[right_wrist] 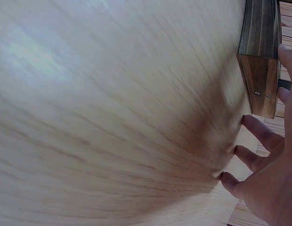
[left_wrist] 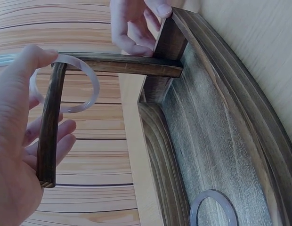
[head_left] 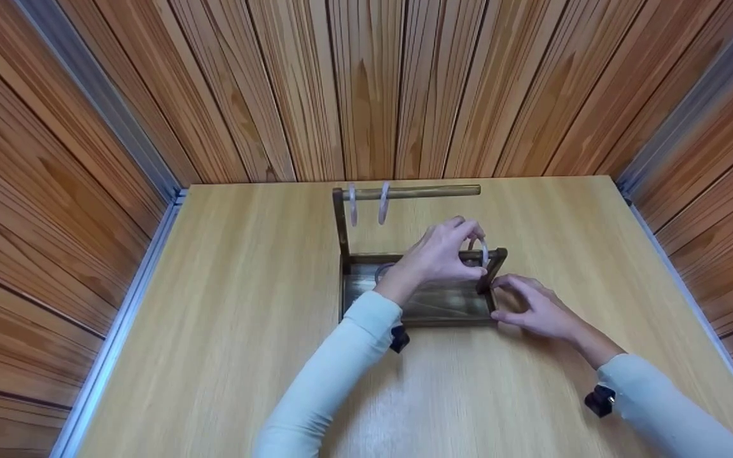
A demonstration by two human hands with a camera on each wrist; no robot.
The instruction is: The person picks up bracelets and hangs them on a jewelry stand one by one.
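Observation:
A dark wooden bangle stand (head_left: 420, 322) has a tray base, a long upper bar and a shorter lower bar. My left hand (head_left: 446, 251) pinches a pale, translucent bangle (left_wrist: 95, 87) between thumb and fingers. This bangle encircles the lower bar (left_wrist: 51, 127) near its post. Beside the tray's right end, my right hand (head_left: 538, 308) steadies the stand with thumb and forefinger, while its other fingertips (right_wrist: 231, 181) touch the table. Two pale bangles hang on the upper bar (head_left: 436, 191), toward its left post. Another bangle (left_wrist: 195, 207) lies inside the tray, partly hidden by my left arm in the head view.
The stand sits on a light wooden table (head_left: 245, 286). Wood-plank walls (head_left: 366, 89) rise behind and at both sides, with metal rails (head_left: 118, 324) along the edges. Small black cameras (head_left: 399, 339) are strapped under both sleeves.

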